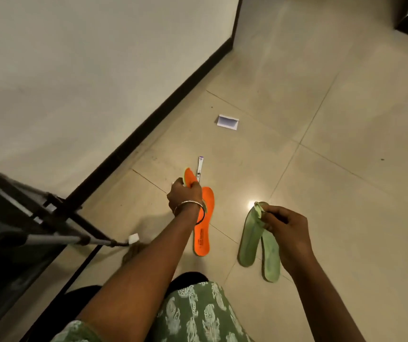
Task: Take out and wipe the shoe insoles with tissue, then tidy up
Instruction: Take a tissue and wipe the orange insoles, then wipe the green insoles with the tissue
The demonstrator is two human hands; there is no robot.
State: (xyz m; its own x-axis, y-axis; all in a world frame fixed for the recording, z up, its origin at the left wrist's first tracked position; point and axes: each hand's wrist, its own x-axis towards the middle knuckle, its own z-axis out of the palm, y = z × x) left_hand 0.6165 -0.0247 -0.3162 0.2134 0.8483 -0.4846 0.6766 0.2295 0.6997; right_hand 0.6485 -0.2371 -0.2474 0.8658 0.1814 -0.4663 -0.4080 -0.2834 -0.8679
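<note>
My left hand (184, 196) grips one orange insole (190, 177) by its middle, its tip sticking up past my fingers. A second orange insole (203, 225) lies flat on the floor just below that hand. My right hand (284, 233) pinches the top ends of two pale green insoles (250, 240), which hang down with their lower ends near the tiles. No shoes or tissue show clearly in the head view.
A folded white paper (227, 122) lies on the tiled floor (333, 144) farther ahead. A thin white strip (200, 167) lies beside the held orange insole. A dark metal rack (25, 218) stands at left against the wall with its black skirting (173, 95).
</note>
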